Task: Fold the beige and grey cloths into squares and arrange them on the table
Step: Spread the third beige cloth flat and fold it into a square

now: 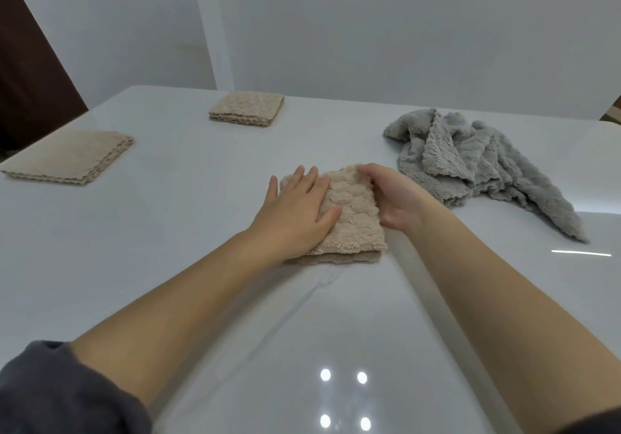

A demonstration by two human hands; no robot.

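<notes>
**White table (168, 232), beige cloth (353, 221) at centre**

Glossy top fills the view, plain wall (369, 23) behind. Beige cloth lies folded, layers showing at its 6 o'clock edge. Left hand (295, 211) lies flat on its 9 o'clock half, fingers straight, slightly spread. Right hand (393, 198) curls its fingers over the 1 o'clock corner, gripping it. Grey cloths (477, 164) heaped crumpled at 2 o'clock, just beside. Far beige square (247, 109) at 11 o'clock, left beige square (67, 156) at 9 o'clock. Dark sleeve (50, 393) at 7 o'clock.

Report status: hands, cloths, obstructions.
Left hand flat on beige cloth, right hand gripping its far edge. Two beige squares done. Grey pile unfolded, clear of hands.
</notes>
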